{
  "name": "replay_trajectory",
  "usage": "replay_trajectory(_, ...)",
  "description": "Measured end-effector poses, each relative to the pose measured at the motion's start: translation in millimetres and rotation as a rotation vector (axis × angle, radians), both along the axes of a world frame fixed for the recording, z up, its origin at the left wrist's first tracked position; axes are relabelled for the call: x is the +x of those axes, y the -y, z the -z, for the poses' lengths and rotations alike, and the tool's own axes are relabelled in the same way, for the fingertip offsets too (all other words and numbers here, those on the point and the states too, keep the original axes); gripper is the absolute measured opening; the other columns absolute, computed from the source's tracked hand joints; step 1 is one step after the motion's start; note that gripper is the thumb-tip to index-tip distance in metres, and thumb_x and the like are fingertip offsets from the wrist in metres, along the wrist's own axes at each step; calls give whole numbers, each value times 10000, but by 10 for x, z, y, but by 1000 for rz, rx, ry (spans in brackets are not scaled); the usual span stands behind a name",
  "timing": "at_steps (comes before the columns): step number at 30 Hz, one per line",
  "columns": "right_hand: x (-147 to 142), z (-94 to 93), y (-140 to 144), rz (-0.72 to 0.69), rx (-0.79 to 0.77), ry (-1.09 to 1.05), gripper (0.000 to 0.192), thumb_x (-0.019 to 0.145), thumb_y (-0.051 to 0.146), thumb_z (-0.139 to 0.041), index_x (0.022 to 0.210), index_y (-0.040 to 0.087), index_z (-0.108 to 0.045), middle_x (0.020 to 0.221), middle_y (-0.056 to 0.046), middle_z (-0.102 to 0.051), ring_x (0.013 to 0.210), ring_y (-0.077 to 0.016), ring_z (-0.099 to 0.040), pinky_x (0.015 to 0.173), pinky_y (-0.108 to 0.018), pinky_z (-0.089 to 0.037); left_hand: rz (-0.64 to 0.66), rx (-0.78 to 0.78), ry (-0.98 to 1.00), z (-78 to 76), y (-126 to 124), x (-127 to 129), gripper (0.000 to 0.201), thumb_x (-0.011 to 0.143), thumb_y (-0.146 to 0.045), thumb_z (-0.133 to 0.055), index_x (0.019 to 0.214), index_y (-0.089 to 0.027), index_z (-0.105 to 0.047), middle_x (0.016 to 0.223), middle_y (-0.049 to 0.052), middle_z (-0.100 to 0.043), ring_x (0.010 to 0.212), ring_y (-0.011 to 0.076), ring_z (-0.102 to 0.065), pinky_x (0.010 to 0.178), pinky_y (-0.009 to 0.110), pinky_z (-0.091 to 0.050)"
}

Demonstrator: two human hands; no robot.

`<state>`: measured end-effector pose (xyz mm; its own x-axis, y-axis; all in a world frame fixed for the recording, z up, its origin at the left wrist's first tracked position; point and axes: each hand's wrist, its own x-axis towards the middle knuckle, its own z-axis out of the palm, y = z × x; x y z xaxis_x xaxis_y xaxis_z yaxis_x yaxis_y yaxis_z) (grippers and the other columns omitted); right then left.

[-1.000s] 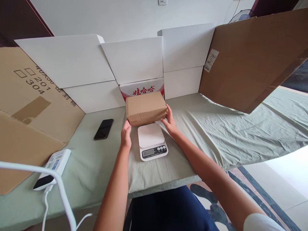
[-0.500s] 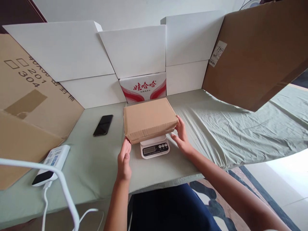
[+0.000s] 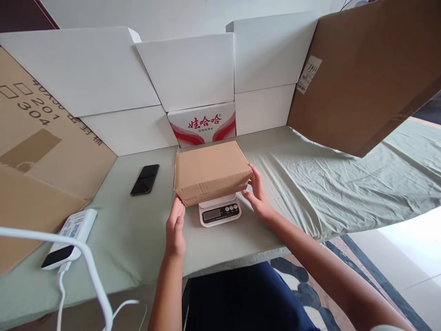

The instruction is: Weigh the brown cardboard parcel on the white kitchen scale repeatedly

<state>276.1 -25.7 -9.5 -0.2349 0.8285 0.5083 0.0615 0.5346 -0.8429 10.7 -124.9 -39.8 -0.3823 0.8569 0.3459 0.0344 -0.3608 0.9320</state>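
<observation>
A closed brown cardboard box is over a small white kitchen scale, hiding most of its top. The scale's dark display and buttons show in front of the box. My left hand holds the box's near left corner, its fingers against the side and partly under the edge. On the opposite side, my right hand grips the right end, with fingers behind and the thumb toward the front. Whether the box rests fully on the scale I cannot tell.
To the left lies a black smartphone. A white power strip with a white cable is nearer me. White boxes stand along the back, a red-and-white carton among them. Large cardboard pieces flank both sides.
The whole view has shifted slightly, so everything sits a little farther left in the picture. Both hands stay on the box, and the box and scale keep nearly the same places.
</observation>
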Motion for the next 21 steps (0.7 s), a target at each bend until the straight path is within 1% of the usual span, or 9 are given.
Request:
replay_trajectory(9,-8,14,5,20,14,2,767,944,635,-543,1582,360,-220,1610,-110,-369,1443,-328,-423,1112,-537,-440,2,-14,1,-4,-2,-5,768,916,-614,-564,1562,-212,-455,1612,162,-440,1514,353,-360,1247,517,-281)
replay_trajectory(14,-6,16,7,26,19,10,754,943,630,-542,1579,376,-226,1608,-102,-365,1429,-333,-434,1105,-541,-451,-5,-22,-6,-9,0,2,772,914,-617,-562,1564,-216,-453,1611,162,-442,1515,354,-357,1244,516,-288)
replay_trajectory(16,-3,17,6,51,30,10,745,943,626,-543,1577,383,-237,1590,-98,-383,1428,-341,-433,1120,-567,-436,-4,-6,-9,-40,5,15,754,923,-592,-566,1572,-230,-440,1632,144,-413,1528,343,-334,1249,508,-279)
replay_trajectory(19,7,19,-2,130,69,-21,745,951,625,-519,1588,380,-220,1566,-103,-404,1442,-353,-421,1154,-609,-394,-17,62,-2,-98,14,38,714,943,-544,-559,1583,-264,-416,1674,103,-343,1550,324,-289,1258,489,-265)
replay_trajectory(21,13,20,-10,161,76,-39,750,959,628,-499,1598,373,-202,1557,-110,-412,1444,-354,-425,1160,-616,-388,-23,95,7,-121,17,46,691,953,-531,-549,1580,-271,-422,1681,90,-331,1553,319,-283,1261,479,-262)
